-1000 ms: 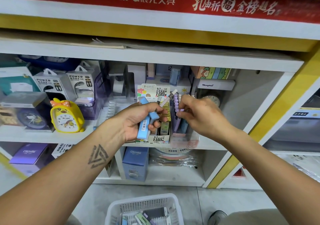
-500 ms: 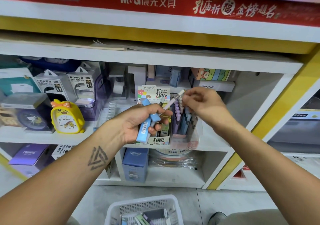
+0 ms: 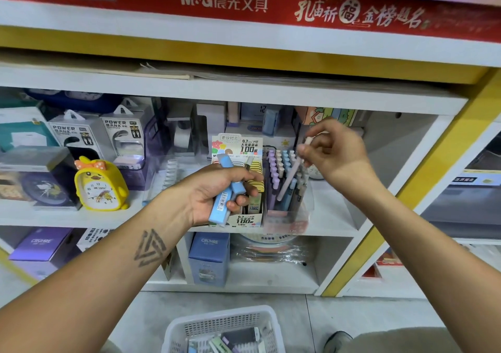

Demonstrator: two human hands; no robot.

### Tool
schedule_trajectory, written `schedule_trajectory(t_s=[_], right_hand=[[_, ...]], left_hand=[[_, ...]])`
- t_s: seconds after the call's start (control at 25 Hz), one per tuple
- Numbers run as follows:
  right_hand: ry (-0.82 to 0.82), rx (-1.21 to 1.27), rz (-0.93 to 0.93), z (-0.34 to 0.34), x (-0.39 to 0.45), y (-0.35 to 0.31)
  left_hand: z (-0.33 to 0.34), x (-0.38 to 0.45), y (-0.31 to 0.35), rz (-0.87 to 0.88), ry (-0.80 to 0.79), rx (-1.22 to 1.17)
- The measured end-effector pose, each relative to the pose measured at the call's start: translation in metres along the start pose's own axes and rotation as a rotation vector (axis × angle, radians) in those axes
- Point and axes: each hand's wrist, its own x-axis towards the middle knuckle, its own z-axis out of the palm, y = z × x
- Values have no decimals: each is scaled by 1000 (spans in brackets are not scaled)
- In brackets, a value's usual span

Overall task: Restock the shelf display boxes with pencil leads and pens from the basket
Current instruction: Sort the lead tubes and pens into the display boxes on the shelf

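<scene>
A person's left hand [image 3: 217, 190] grips two blue pencil lead cases [image 3: 223, 202] and a pen in front of the pencil lead display box [image 3: 245, 219] at the front edge of the shelf [image 3: 333, 223]. The right hand [image 3: 334, 149] pinches the top of a pale pen [image 3: 288, 180] slanted over the clear pen display box [image 3: 287, 217] just beside it. A white basket [image 3: 225, 323] sits on the floor below.

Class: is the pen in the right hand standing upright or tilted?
Tilted. The pen slants, tip down among the pens in the clear display box, top pinched by the right hand.
</scene>
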Motion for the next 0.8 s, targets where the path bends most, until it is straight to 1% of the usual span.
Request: schedule_trajectory(t_s=[0.12,0.2,0.36,0.56,0.68,0.8], right_hand=[[-70,-302,-87,8,-7,8],[-95,-391,-140,13,-10,14],[-122,-496,-221,23,-13,20],[-179,-509,-221,19,-10,17],[-177,-495,-200,16,-10,16],[-236,-611,-229,18,-12,18]], left_hand=[[1,2,-1,18,7,10],[3,3,-2,20,2,11],[3,3,-4,30,6,64],[3,3,-5,40,20,94],[3,1,-5,35,16,90],[2,0,-4,31,-12,72]])
